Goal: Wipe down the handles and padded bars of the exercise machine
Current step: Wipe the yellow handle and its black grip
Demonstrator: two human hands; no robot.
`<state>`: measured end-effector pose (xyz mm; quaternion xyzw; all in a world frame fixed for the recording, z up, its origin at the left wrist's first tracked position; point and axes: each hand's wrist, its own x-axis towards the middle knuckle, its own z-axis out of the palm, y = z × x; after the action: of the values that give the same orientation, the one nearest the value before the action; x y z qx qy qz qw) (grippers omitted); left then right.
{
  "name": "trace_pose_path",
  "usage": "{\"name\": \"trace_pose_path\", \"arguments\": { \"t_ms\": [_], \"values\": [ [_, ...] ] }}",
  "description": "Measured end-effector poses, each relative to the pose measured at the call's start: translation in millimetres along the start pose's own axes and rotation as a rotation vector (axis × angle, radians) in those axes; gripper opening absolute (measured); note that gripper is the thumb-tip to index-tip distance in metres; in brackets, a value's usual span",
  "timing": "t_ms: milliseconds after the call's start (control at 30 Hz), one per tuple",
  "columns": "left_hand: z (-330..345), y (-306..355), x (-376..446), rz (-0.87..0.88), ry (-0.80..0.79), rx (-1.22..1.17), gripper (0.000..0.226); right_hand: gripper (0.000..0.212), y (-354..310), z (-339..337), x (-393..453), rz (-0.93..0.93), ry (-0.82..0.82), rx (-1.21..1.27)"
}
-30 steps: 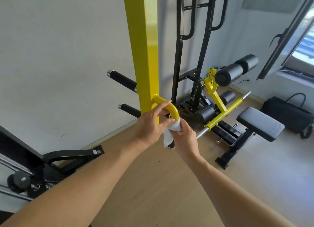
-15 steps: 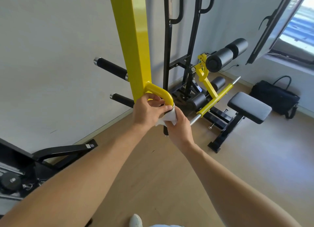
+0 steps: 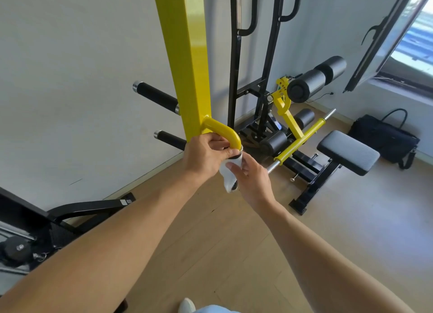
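A yellow curved handle [image 3: 222, 128] bends out and down from the yellow upright post [image 3: 187, 61]. Its black grip hangs below, mostly wrapped in a white wipe [image 3: 228, 174]. My left hand [image 3: 206, 155] pinches the top of the grip just under the yellow bend. My right hand [image 3: 251, 179] is closed around the wipe and the grip lower down. Black padded pegs [image 3: 157, 97] [image 3: 169, 138] stick out left of the post. Black foam rollers [image 3: 316, 78] [image 3: 274, 142] sit on the machine behind.
A yellow lever bar [image 3: 302, 138] and a grey padded seat [image 3: 346, 151] stand to the right on the wood floor. A black bag [image 3: 384, 136] lies by the wall under the window. Another black machine [image 3: 58, 216] is at the lower left.
My right hand has slid down the grip with the wipe, which now hangs lower. My left hand has shifted from the yellow bend to the top of the grip. The view tilted down.
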<state>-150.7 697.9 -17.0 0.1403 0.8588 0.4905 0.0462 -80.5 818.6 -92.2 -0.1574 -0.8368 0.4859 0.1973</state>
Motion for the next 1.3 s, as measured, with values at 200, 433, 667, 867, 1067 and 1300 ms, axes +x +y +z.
{"name": "trace_pose_path", "arguments": {
  "t_ms": [200,433,667,867,1067,1300],
  "values": [
    [0.0,0.8,-1.2,0.03,-0.007,0.045,0.046,0.027,-8.2,-0.2,4.1,-0.044,0.126,0.097],
    [7.2,0.0,-12.3,0.099,0.063,0.01,0.038,0.007,14.0,4.5,1.6,0.039,0.0,-0.072],
    [0.1,-21.5,-22.6,0.577,0.056,0.27,0.044,0.025,-6.4,-2.1,2.1,-0.054,0.086,0.033],
    [-21.6,-23.0,-9.9,0.811,0.044,0.726,0.063,0.021,0.2,3.2,3.1,-0.037,0.085,0.015],
    [-29.4,-12.1,3.1,0.883,0.146,0.56,0.047,0.028,-6.5,-0.6,4.6,-0.031,0.093,0.032],
    [-21.7,-15.5,16.4,0.817,0.002,0.476,0.049,0.014,13.5,8.9,0.8,0.016,0.015,-0.065]
  ]
}}
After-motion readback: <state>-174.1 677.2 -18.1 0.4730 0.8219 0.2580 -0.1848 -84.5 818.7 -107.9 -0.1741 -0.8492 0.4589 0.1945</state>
